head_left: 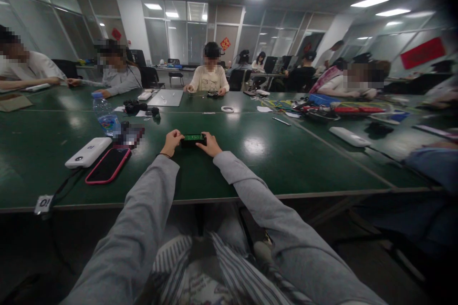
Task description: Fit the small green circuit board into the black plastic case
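Observation:
A small black device with lit green digits on its face (192, 140) is held just above the green table, its long side running left to right. My left hand (171, 142) is closed at the left end, thumb and fingertips pinched together there. Around the right end, my right hand (211, 144) is closed with the thumb along the near edge. The digits are too small to read surely. To the left of my hands lie a phone with a pink edge (109, 166) and a white power bank (88, 152) with a cable.
A water bottle (105, 115) stands at the left beside a dark blurred item (129, 136). Further off are a white tape roll (227, 109), a pen (281, 121), and a cluttered heap with a blue tray (322, 100). Another white power bank (348, 137) lies right. Several people sit around.

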Demonstrator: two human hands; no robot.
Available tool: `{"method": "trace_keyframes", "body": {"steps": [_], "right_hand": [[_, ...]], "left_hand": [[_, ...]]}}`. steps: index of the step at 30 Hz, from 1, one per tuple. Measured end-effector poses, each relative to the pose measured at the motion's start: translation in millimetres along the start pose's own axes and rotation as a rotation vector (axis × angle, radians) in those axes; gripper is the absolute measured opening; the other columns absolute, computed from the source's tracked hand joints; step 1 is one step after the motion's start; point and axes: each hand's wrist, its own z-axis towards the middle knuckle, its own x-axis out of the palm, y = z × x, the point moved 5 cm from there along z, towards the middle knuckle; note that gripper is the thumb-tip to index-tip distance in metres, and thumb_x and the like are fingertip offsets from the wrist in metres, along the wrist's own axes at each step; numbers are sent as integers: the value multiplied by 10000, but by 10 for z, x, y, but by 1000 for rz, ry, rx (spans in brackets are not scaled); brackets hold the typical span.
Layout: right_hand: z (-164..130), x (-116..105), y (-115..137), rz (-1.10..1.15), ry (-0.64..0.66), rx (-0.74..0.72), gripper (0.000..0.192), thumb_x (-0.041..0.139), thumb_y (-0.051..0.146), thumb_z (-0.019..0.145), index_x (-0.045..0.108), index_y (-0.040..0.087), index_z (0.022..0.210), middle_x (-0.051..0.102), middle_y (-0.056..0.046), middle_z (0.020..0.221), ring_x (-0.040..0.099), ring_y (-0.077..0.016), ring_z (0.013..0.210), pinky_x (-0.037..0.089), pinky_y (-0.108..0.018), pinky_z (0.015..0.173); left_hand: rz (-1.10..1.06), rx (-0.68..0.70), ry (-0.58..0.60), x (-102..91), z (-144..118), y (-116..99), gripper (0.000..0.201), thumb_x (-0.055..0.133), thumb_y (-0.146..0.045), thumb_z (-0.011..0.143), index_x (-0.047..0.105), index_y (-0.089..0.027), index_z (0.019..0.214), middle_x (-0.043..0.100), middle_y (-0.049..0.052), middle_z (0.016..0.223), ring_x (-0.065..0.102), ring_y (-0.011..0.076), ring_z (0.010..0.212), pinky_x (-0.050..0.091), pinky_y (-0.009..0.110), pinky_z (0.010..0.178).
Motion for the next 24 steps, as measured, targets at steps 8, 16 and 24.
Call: {"method": "trace_keyframes", "body": {"steps": [8, 16, 24], "right_hand": [[-6, -20, 21, 10, -3, -2, 595, 691, 393, 765, 439, 174, 1257, 540, -113, 1149, 485, -252, 1047, 415, -433, 932], [-17, -40, 48, 18, 18, -1, 672, 673, 384, 781, 360, 208, 1349, 524, -110, 1199, 490, -259, 1069, 411, -447, 921], [-21, -56, 152, 2, 13, -120, 602, 580, 445, 850, 371, 227, 1370, 520, -103, 1234, 473, -255, 1124, 363, -428, 967]], "left_hand": [[58, 18, 57, 4, 29, -4, 299, 661, -191, 567, 362, -188, 572, 378, -81, 507, 322, 33, 403, 225, 164, 377], [61, -3, 46, 8, 28, 14, 326, 697, -240, 575, 376, -187, 591, 375, -83, 507, 324, 32, 402, 230, 162, 377], [15, -26, -45, -18, 38, 25, 318, 682, -254, 611, 369, -199, 605, 339, -94, 473, 307, 42, 376, 203, 171, 368]]}}
